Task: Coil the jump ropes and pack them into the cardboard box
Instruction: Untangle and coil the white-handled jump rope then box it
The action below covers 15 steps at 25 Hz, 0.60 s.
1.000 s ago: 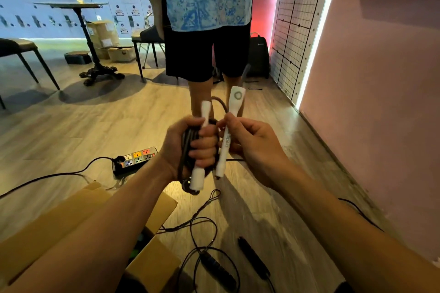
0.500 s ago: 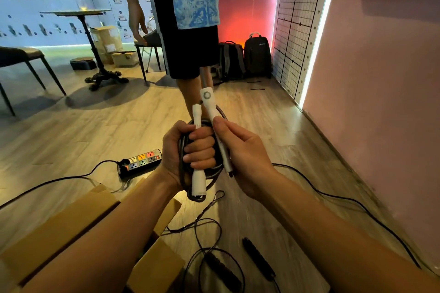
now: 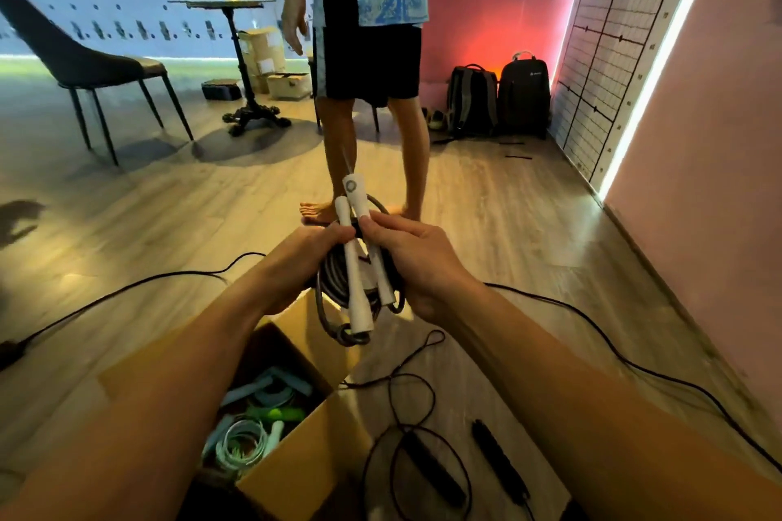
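Wood floor [image 3: 486, 224] underneath. Coiled jump rope [image 3: 332, 286] clamped in curled left hand [image 3: 302, 262], white handles [image 3: 354, 279] pinched by right hand [image 3: 419, 262]; open cardboard box [image 3: 296, 474] at 7 o'clock.

Two grips [image 3: 417, 262], one coiled jump rope [image 3: 333, 288] with two white handles [image 3: 354, 279]; below the grips two black handles [image 3: 499, 461], one cardboard box [image 3: 296, 478]; beyond, two backpacks [image 3: 472, 102], one chair [image 3: 84, 63].

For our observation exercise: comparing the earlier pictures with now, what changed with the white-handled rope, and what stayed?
The right hand has swung the second white handle in alongside the first handle, against the coil. The left hand still grips the coil; the black-handled rope stays on the floor beside the cardboard box.
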Available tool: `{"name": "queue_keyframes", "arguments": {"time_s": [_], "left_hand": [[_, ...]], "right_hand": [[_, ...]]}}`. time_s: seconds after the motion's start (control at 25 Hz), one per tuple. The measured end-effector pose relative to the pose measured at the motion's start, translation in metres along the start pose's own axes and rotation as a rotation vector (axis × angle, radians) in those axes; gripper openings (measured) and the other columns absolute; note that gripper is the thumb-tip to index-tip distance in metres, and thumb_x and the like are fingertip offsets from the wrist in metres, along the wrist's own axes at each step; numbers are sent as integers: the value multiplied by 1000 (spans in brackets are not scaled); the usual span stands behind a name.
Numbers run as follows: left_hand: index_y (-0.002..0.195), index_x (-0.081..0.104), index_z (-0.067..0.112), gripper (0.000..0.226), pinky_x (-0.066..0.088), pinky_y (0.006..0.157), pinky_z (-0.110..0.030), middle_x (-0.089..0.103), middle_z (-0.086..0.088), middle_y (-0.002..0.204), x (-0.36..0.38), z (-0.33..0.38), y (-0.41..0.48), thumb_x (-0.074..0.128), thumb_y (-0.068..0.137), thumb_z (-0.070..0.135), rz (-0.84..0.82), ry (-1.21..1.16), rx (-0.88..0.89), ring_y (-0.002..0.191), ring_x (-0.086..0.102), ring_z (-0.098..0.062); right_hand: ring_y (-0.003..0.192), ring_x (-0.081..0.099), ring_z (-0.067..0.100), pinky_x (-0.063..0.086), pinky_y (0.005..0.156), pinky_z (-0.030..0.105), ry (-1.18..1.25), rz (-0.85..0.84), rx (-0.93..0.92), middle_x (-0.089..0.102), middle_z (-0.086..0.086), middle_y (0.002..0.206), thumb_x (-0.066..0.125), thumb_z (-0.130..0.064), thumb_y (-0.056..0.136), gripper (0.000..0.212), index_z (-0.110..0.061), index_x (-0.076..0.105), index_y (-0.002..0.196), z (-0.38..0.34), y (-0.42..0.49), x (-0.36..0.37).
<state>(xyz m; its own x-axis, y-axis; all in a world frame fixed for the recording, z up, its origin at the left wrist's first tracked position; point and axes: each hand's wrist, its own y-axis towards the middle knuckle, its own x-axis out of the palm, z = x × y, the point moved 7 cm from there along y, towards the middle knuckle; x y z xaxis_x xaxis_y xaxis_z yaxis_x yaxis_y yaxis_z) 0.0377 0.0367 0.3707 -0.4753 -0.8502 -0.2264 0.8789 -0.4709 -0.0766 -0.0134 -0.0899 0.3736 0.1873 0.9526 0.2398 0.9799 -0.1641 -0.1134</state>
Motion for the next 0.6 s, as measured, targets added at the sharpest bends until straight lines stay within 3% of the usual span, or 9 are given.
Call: {"name": "queue_keyframes", "arguments": {"time_s": [0.24, 0.32, 0.4, 0.48, 0.6], "left_hand": [[103, 68, 18, 30, 56, 75, -37, 72, -8, 95, -82, -59, -22, 56, 96, 45, -9, 267, -203, 89, 69, -22], [105, 69, 22, 29, 56, 81, -44, 70, -11, 99, -110, -81, -26, 58, 94, 46, -29, 341, -241, 94, 67, -27], [108, 69, 22, 30, 56, 75, -37, 68, -9, 93, -135, -111, -28, 60, 94, 46, -37, 392, -278, 84, 66, -20], [112, 66, 23, 25, 48, 64, -18, 65, 2, 90, -153, -155, -30, 58, 96, 40, -14, 439, -302, 75, 60, -3], [133, 55, 23, 34, 47, 73, -16, 63, 1, 118, -163, -250, -27, 54, 100, 30, 96, 385, -352, 94, 60, -5]], "right_hand": [[108, 67, 26, 57, 94, 46, -194, -133, 52, 70, 10, 120, 73, -25, 89, 39, -12, 68, 126, 57, 26, 65], [106, 69, 26, 57, 92, 49, -275, -189, 70, 70, 11, 119, 73, -22, 89, 33, -15, 69, 121, 82, 40, 85], [102, 71, 27, 59, 87, 51, -331, -271, 127, 70, 11, 116, 72, -18, 89, 27, -19, 67, 115, 117, 53, 105], [100, 71, 27, 60, 85, 51, -429, -327, 197, 68, 11, 114, 73, -18, 88, 26, -19, 62, 112, 163, 68, 124], [102, 68, 26, 59, 87, 49, -494, -354, 316, 66, 10, 114, 70, -16, 91, 21, -18, 58, 108, 249, 94, 143]]}}
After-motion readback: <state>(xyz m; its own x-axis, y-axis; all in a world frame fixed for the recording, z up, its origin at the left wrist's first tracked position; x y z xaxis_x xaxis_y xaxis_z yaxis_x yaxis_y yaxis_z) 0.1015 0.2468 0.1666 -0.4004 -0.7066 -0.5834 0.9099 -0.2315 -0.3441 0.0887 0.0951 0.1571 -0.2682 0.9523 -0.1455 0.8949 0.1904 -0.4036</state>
